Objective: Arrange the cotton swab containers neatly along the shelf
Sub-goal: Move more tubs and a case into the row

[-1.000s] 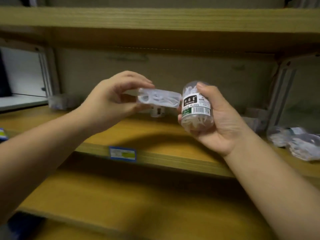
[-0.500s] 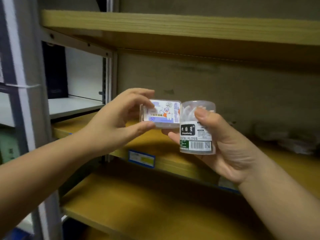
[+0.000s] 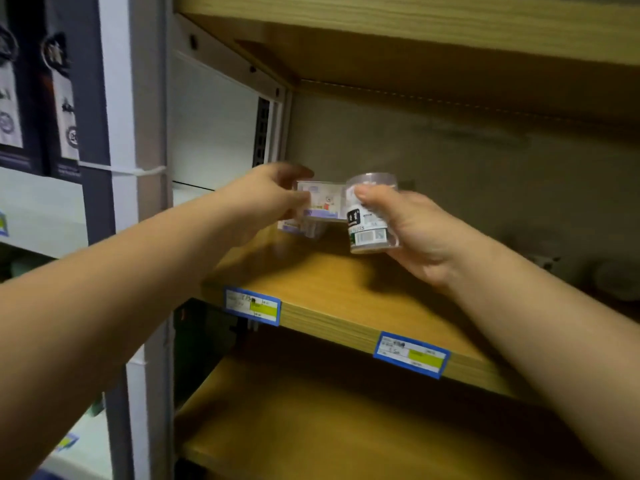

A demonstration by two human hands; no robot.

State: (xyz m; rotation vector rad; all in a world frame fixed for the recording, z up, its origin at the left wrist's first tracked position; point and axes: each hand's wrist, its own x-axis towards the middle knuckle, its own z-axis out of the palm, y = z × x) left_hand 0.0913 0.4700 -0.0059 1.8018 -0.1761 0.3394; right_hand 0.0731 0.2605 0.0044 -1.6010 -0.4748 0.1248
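My left hand [image 3: 268, 199] grips a small flat clear box [image 3: 322, 202] with a purple and white cartoon label, held just above the back left of the wooden shelf [image 3: 346, 289]. A similar small box [image 3: 298, 228] lies on the shelf right under it, partly hidden by my fingers. My right hand [image 3: 412, 230] holds a round clear container [image 3: 367, 220] with a black, white and green label, upright and slightly tilted, touching the flat box's right end.
Blue price tags [image 3: 252, 305] [image 3: 410, 355] sit on the shelf's front edge. A grey upright post [image 3: 138, 140] stands at the left. Blurred items [image 3: 616, 278] rest at the shelf's far right. Another wooden shelf [image 3: 311, 427] lies below.
Both hands have moved forward and left with their containers, toward the shelf's back left corner. The view has swung left, so the upright post now shows.
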